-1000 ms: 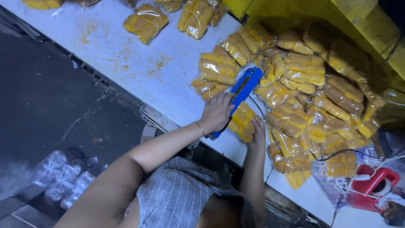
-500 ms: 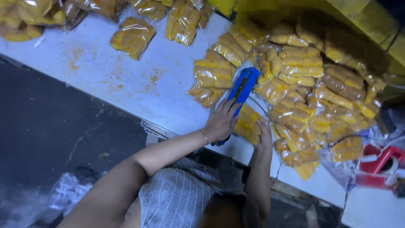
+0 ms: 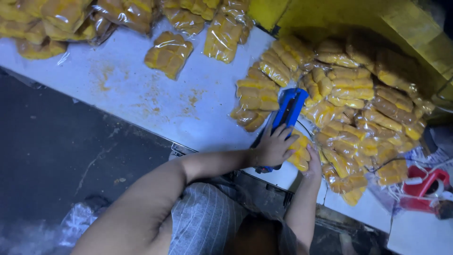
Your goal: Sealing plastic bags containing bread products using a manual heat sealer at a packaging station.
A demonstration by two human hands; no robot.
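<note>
A blue heat sealer lies on the white table near its front edge. My left hand presses down on the sealer's near end. A clear bag of yellow snack pieces sits under the hand, half hidden. My right hand holds that bag from its right side, with the fingers mostly out of sight behind the bag. Around the sealer, sealed bags of the same yellow snacks are heaped in a large pile.
More sealed yellow bags lie along the table's far left. A red object with white cords sits at the right edge. A yellow crate stands behind the pile. Dark floor lies to the left.
The view has shifted so the table's left side shows more. My left hand stays on the sealer and my right hand stays at the bag.
</note>
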